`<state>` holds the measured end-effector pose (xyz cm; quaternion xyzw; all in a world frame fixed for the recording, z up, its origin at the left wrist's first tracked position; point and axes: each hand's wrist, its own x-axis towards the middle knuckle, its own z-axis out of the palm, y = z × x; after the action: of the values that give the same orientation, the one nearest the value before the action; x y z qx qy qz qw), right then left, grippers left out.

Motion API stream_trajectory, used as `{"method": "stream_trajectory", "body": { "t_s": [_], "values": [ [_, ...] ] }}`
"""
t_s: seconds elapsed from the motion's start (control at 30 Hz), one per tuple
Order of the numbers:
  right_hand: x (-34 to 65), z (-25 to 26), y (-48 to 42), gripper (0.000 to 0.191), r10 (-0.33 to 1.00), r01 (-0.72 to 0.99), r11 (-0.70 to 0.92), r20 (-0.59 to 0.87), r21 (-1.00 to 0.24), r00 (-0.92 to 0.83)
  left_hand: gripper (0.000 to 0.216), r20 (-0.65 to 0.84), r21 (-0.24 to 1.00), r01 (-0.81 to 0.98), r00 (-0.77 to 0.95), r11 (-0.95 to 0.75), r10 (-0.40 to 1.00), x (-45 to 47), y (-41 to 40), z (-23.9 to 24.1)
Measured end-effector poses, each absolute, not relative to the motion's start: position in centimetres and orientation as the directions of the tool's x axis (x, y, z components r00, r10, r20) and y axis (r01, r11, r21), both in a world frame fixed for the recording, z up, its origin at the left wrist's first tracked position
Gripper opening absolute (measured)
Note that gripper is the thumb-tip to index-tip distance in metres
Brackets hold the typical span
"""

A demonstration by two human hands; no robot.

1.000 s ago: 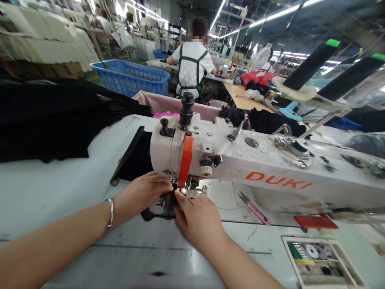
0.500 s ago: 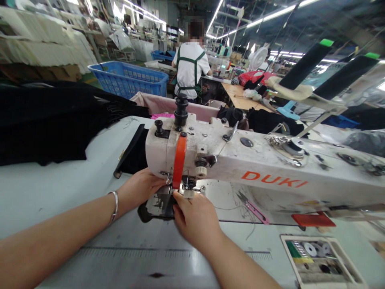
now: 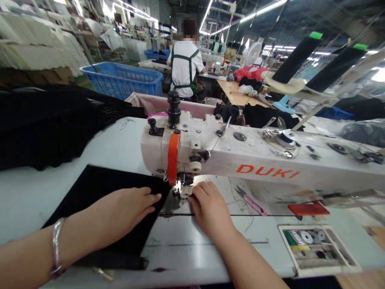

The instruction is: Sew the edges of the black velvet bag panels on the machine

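In the head view a black cloth piece (image 3: 99, 188) lies spread on the table left of the sewing machine's needle area, its upper right corner close to the presser foot (image 3: 184, 191). My left hand (image 3: 129, 208) rests on top of this cloth, fingers stretched out and a little apart. At the right side of the presser foot is my right hand (image 3: 210, 204), its fingers bent and held together. Whatever may be between those fingertips is hidden. The white sewing machine (image 3: 216, 152) has an orange strip (image 3: 172, 160) down its front.
Pink thread snips (image 3: 252, 202) lie under the machine arm. A tray (image 3: 319, 251) with bobbins is set into the table at right. More black fabric (image 3: 39, 124) is heaped at left. Behind are a blue basket (image 3: 123, 82) and a co-worker (image 3: 185, 66) facing away.
The black cloth has come from behind the machine head to the left front of the table. My left hand moved left and nearer me with it; my right hand shifted slightly right.
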<state>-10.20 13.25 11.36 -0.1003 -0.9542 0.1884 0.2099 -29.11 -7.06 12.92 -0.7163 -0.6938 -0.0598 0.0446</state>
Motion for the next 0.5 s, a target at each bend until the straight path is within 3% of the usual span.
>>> {"method": "stream_trajectory", "body": {
  "t_s": [0.23, 0.4, 0.5],
  "values": [
    [-10.6, 10.5, 13.2, 0.019, 0.259, 0.089, 0.928, 0.455, -0.362, -0.852, 0.038, 0.292, 0.04, 0.992, 0.104, -0.121, 0.951, -28.6, -7.0, 11.0],
    [-10.0, 10.8, 12.6, 0.018, 0.074, -0.114, 0.923, 0.462, -0.366, -0.884, 0.049, 0.322, 0.042, 0.998, 0.032, -0.048, 0.946, -26.3, -7.9, 9.9],
    [-10.1, 11.1, 12.3, 0.016, 0.153, -0.037, 0.928, 0.469, -0.372, -0.87, 0.048, 0.304, 0.087, 0.996, 0.002, -0.03, 0.953, -26.0, -7.9, 10.2]
  ]
}}
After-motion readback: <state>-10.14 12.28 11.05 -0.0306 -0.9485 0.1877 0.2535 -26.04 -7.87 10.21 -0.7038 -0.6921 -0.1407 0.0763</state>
